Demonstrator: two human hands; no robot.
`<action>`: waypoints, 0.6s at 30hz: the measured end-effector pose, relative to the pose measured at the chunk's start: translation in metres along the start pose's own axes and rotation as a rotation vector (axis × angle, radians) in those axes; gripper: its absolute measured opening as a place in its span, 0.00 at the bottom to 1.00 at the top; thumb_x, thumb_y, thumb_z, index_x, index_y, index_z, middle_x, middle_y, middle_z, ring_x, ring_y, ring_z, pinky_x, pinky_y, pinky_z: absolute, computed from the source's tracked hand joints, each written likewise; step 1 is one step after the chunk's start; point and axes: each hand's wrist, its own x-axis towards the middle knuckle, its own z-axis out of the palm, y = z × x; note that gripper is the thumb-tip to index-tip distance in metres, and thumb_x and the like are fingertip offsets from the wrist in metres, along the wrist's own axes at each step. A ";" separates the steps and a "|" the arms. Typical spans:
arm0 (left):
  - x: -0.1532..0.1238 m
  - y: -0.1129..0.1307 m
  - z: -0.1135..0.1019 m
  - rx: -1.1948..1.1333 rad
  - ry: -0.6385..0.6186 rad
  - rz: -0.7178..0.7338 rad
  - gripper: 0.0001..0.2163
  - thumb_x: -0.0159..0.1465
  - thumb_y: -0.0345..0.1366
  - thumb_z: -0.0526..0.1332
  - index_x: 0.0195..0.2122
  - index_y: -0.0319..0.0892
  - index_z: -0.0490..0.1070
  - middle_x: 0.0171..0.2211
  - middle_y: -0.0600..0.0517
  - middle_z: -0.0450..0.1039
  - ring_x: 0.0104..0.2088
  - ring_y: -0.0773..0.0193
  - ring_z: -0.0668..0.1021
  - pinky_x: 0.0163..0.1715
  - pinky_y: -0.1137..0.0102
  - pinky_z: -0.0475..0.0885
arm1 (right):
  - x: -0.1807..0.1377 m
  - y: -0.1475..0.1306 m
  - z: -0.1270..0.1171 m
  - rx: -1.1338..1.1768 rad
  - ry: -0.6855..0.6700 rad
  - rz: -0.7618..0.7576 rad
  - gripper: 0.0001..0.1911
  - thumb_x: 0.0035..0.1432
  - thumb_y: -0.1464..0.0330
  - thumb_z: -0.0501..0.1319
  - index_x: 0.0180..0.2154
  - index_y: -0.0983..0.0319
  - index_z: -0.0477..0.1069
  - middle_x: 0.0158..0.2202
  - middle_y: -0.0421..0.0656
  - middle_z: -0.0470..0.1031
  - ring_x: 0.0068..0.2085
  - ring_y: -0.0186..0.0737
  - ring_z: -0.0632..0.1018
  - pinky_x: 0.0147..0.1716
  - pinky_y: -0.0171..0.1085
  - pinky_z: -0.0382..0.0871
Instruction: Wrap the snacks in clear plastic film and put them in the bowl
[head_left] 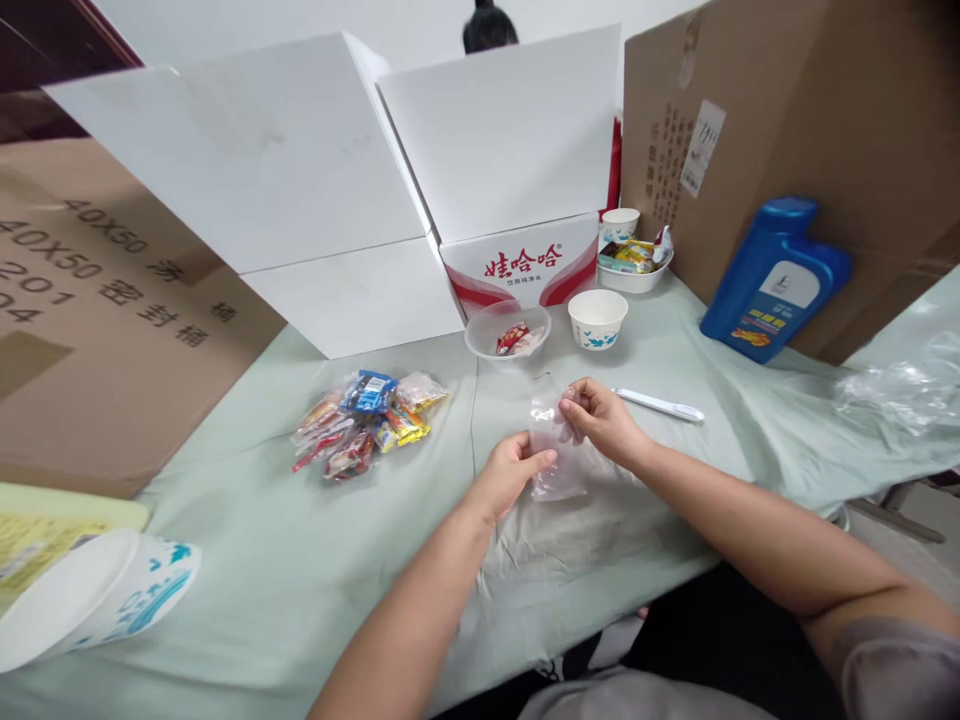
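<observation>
Transparent plastic bag (556, 480) upright between both hands, just above the near side of the green cloth (247, 560), in front of the wearer. Left hand (511, 473) pinches its left edge, thumb laid across the front; right hand (602, 420) has thumb and fingertips closed on the upper right, near the top. Two-sided grip probably there because film this limp would fold if held at one point only; the higher pinch seems suited to working the top edge. Whether the mouth is parted, cannot tell. Beyond the bag, a translucent bowl (480, 337) with red and pale packets, a patterned paper cup (598, 318) just beside it: both near the hands, presumably for short reaches. White slim tool (664, 405) lies right of the right hand, perhaps set aside so the fingers can handle film. Heap of filled packets (367, 420) well off to the left, likely grouped there to leave working room. Blue bottle (776, 285) stands tilted in view, by the brown carton (742, 110) at right.
</observation>
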 end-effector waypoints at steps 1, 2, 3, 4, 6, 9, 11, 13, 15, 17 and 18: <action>0.001 0.000 0.000 -0.003 0.033 -0.003 0.22 0.43 0.43 0.75 0.36 0.36 0.74 0.29 0.49 0.76 0.29 0.65 0.76 0.33 0.71 0.69 | 0.000 0.002 0.000 -0.009 -0.015 0.025 0.24 0.54 0.48 0.60 0.39 0.60 0.60 0.25 0.36 0.71 0.21 0.33 0.74 0.18 0.32 0.67; 0.001 0.000 0.000 -0.017 0.075 0.007 0.21 0.42 0.43 0.75 0.33 0.36 0.75 0.27 0.50 0.76 0.28 0.66 0.76 0.32 0.72 0.69 | 0.000 0.004 0.000 -0.023 -0.037 0.056 0.26 0.55 0.46 0.58 0.44 0.60 0.59 0.28 0.38 0.72 0.23 0.34 0.75 0.19 0.33 0.69; 0.003 -0.001 -0.001 -0.038 0.122 0.024 0.20 0.41 0.43 0.75 0.32 0.36 0.75 0.26 0.51 0.76 0.27 0.66 0.76 0.31 0.72 0.69 | -0.001 0.005 -0.002 -0.051 -0.064 0.079 0.29 0.57 0.45 0.54 0.48 0.61 0.58 0.31 0.41 0.73 0.25 0.36 0.76 0.21 0.35 0.71; 0.004 0.000 -0.002 -0.061 0.164 0.041 0.20 0.41 0.42 0.75 0.31 0.37 0.75 0.25 0.52 0.76 0.27 0.67 0.76 0.30 0.73 0.69 | -0.002 0.006 -0.003 -0.099 -0.090 0.075 0.31 0.59 0.45 0.51 0.53 0.61 0.56 0.35 0.45 0.74 0.28 0.38 0.78 0.24 0.38 0.74; 0.006 0.001 -0.005 -0.103 0.222 0.058 0.20 0.39 0.41 0.76 0.30 0.37 0.75 0.24 0.53 0.75 0.26 0.67 0.75 0.29 0.73 0.69 | -0.005 0.007 -0.006 -0.273 -0.138 -0.080 0.36 0.60 0.44 0.49 0.58 0.62 0.52 0.46 0.54 0.73 0.41 0.46 0.79 0.36 0.46 0.76; 0.008 0.004 -0.009 -0.168 0.259 0.065 0.19 0.39 0.40 0.76 0.28 0.37 0.73 0.22 0.54 0.74 0.24 0.67 0.75 0.28 0.73 0.69 | -0.014 0.003 -0.006 -0.671 -0.262 -0.556 0.45 0.53 0.43 0.59 0.62 0.64 0.53 0.60 0.59 0.62 0.62 0.57 0.62 0.57 0.58 0.60; 0.008 0.005 -0.012 -0.209 0.261 0.053 0.19 0.39 0.39 0.76 0.29 0.38 0.73 0.23 0.54 0.74 0.24 0.67 0.76 0.27 0.73 0.70 | -0.018 0.001 -0.003 -0.901 -0.393 -0.766 0.41 0.54 0.49 0.62 0.62 0.62 0.56 0.63 0.55 0.59 0.67 0.57 0.52 0.63 0.60 0.47; 0.008 0.005 -0.015 -0.240 0.247 0.015 0.18 0.42 0.37 0.75 0.31 0.37 0.73 0.24 0.53 0.75 0.24 0.66 0.77 0.26 0.73 0.70 | -0.022 0.001 0.001 -1.036 -0.465 -0.829 0.24 0.64 0.61 0.56 0.59 0.58 0.62 0.61 0.47 0.65 0.67 0.49 0.54 0.64 0.56 0.44; 0.010 0.004 -0.018 -0.269 0.226 -0.034 0.16 0.45 0.36 0.74 0.32 0.37 0.72 0.24 0.53 0.75 0.24 0.66 0.77 0.25 0.73 0.71 | -0.024 0.002 0.004 -1.081 -0.482 -0.837 0.17 0.67 0.70 0.49 0.54 0.56 0.68 0.56 0.42 0.72 0.65 0.42 0.60 0.65 0.53 0.47; 0.012 0.003 -0.020 -0.301 0.221 -0.059 0.13 0.48 0.36 0.72 0.31 0.37 0.72 0.24 0.53 0.75 0.23 0.66 0.77 0.26 0.72 0.72 | -0.026 0.002 0.007 -1.053 -0.507 -0.857 0.17 0.67 0.72 0.48 0.50 0.57 0.71 0.52 0.42 0.76 0.62 0.41 0.65 0.63 0.52 0.52; 0.013 0.002 -0.021 -0.318 0.233 -0.061 0.12 0.49 0.35 0.72 0.30 0.37 0.71 0.24 0.53 0.75 0.24 0.66 0.77 0.27 0.71 0.72 | -0.027 0.003 0.008 -1.018 -0.540 -0.873 0.17 0.67 0.72 0.48 0.49 0.58 0.72 0.50 0.44 0.76 0.60 0.42 0.68 0.62 0.51 0.55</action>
